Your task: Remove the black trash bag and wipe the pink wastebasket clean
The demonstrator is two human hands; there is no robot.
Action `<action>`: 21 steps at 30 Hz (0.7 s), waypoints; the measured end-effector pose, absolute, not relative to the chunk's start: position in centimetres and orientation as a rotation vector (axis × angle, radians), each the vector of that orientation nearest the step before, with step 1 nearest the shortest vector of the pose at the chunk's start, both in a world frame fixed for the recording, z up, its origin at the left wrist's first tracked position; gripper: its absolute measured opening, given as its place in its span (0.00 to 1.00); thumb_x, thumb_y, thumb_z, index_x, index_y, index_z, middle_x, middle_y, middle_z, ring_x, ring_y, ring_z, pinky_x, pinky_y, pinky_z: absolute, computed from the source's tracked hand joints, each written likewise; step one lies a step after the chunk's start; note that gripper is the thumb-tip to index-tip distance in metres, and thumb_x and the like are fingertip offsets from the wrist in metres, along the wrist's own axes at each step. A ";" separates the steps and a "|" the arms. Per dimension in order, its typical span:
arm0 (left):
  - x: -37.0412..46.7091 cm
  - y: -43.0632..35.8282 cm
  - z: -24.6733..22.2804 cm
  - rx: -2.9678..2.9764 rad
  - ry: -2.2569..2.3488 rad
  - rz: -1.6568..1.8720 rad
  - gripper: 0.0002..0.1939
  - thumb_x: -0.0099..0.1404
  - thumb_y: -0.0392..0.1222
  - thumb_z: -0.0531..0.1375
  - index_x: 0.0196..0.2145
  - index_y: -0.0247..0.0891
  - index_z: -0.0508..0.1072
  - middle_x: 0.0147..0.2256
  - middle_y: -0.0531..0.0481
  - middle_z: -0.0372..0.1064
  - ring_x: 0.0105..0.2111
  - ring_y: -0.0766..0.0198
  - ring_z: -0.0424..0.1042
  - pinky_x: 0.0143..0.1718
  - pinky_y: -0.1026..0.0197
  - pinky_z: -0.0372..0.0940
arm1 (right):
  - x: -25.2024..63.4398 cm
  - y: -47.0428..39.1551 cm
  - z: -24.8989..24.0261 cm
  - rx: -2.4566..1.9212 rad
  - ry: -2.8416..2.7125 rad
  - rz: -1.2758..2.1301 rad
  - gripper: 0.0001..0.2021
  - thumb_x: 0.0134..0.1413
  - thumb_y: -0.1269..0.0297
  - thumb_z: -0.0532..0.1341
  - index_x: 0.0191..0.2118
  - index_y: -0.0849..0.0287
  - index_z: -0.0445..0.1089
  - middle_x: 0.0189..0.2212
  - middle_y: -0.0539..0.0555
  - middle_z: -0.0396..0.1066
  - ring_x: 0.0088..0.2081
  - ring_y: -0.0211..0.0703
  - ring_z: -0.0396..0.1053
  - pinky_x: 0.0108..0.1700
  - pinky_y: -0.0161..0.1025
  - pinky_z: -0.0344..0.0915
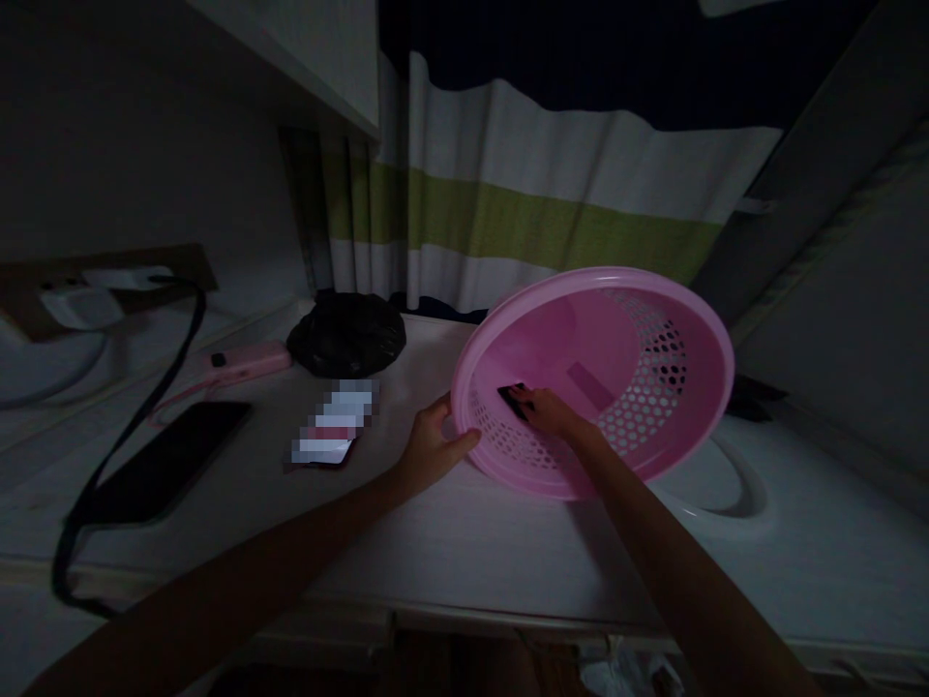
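A pink plastic basket (pixel 537 339) with a perforated wall lies tipped on its side, its mouth turned toward me. My left hand (pixel 430 447) is closed on the left part of its rim, thumb at the front. Inside the basket, my right hand (pixel 546 410) presses a small dark flat piece (pixel 512 398) against the lower left of the inner wall. That piece could be a cloth or a sponge; the dim light hides its kind. A darker rectangular patch (pixel 589 385) shows on the basket's inner surface.
On the white desk (pixel 464 571), a white ring (pixel 747 494) lies right of the basket. To the left are a lit phone (pixel 334 426), a dark tablet-like slab (pixel 174 460), a pink device (pixel 251 362) and a black plastic bag (pixel 348 334). A black cable (pixel 137 416) hangs from the wall plug.
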State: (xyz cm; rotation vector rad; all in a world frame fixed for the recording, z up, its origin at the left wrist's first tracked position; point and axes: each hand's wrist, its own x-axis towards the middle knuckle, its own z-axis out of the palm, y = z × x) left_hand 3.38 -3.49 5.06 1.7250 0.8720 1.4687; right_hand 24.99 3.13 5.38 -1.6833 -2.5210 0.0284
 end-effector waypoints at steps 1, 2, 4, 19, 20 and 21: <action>3.4 -3.5 5.0 1.723 0.895 1.480 0.13 0.46 0.33 0.60 0.34 0.33 0.71 0.34 0.46 0.71 0.38 0.57 0.69 0.41 0.54 0.65 | 24.9 3.1 5.4 -1.651 -2.524 0.050 0.22 0.54 0.72 0.48 0.55 0.55 0.59 0.51 0.55 0.64 0.47 0.43 0.66 0.48 0.37 0.61; 3.4 -3.5 4.9 1.721 0.912 1.491 0.14 0.46 0.32 0.59 0.34 0.33 0.70 0.34 0.46 0.71 0.38 0.57 0.69 0.41 0.54 0.65 | 24.8 3.0 5.4 -1.611 -2.528 0.077 0.22 0.55 0.72 0.48 0.55 0.55 0.59 0.51 0.54 0.64 0.47 0.42 0.66 0.48 0.37 0.60; 3.4 -3.5 4.6 1.712 0.920 1.508 0.17 0.45 0.31 0.59 0.37 0.33 0.69 0.35 0.46 0.71 0.37 0.58 0.69 0.41 0.55 0.65 | 24.5 3.0 5.2 -1.504 -2.532 0.137 0.21 0.55 0.71 0.47 0.55 0.56 0.59 0.51 0.53 0.63 0.49 0.41 0.65 0.50 0.37 0.59; 3.8 -3.9 4.8 1.664 0.993 1.563 0.18 0.54 0.38 0.57 0.43 0.35 0.63 0.40 0.45 0.68 0.41 0.59 0.68 0.44 0.56 0.62 | 22.5 3.2 3.1 -1.135 -2.392 0.234 0.26 0.58 0.57 0.45 0.59 0.65 0.50 0.58 0.57 0.50 0.59 0.41 0.48 0.59 0.45 0.48; 3.9 -3.8 4.6 1.671 0.992 1.571 0.18 0.54 0.37 0.57 0.44 0.35 0.63 0.41 0.45 0.67 0.41 0.59 0.67 0.44 0.56 0.62 | 22.5 3.3 3.0 -1.123 -2.391 0.227 0.26 0.57 0.57 0.45 0.59 0.66 0.51 0.58 0.58 0.51 0.59 0.41 0.48 0.59 0.45 0.48; 3.9 -3.8 4.4 1.667 0.984 1.588 0.18 0.54 0.36 0.56 0.44 0.35 0.63 0.41 0.45 0.67 0.42 0.59 0.67 0.45 0.56 0.61 | 22.4 3.4 2.9 -1.113 -2.395 0.218 0.27 0.57 0.56 0.45 0.59 0.66 0.51 0.58 0.59 0.51 0.59 0.42 0.48 0.59 0.45 0.48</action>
